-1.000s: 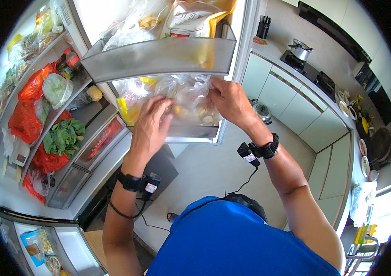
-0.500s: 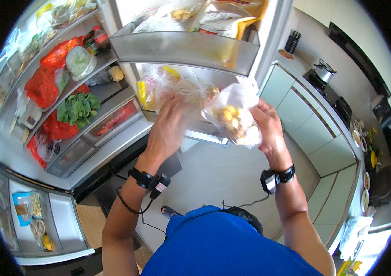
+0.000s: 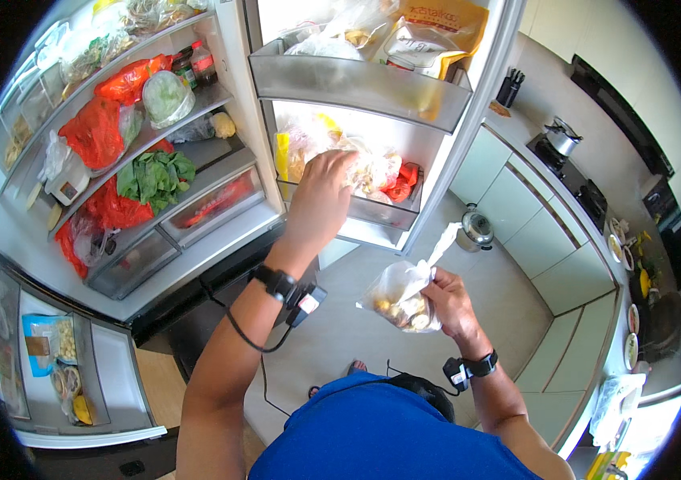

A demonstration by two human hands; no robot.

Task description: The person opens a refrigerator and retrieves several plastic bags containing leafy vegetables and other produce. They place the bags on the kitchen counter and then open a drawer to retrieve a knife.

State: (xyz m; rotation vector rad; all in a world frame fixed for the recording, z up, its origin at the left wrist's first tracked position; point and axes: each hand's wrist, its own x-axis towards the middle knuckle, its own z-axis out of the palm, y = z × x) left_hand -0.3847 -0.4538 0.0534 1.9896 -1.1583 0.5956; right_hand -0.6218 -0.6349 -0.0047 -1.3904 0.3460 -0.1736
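Note:
My right hand [image 3: 454, 306] grips a knotted clear plastic bag [image 3: 404, 298] low over the floor, away from the fridge door. Inside the bag are pale and yellowish-brown chunks, of a kind I cannot make out. My left hand [image 3: 320, 196] reaches to the lower door bin [image 3: 384, 212], with its fingers bent together against the clear food bags [image 3: 368, 164] there. Its fingertips are hidden, so what they pinch, if anything, does not show. A red bag [image 3: 403, 184] sits at the bin's right end.
The upper door bin [image 3: 356, 86] holds several packages. At left, fridge shelves carry red bags [image 3: 94, 132], leafy greens [image 3: 155, 178] and a wrapped cabbage [image 3: 168, 98]. An open drawer [image 3: 120, 376] stands lower left. A metal pot [image 3: 476, 228] is on the floor by the cabinets [image 3: 572, 272].
My right hand has brought the knotted bag down, away from the lower door bin. My left hand has shifted slightly right at the bin's bags. The whole view has shifted a little.

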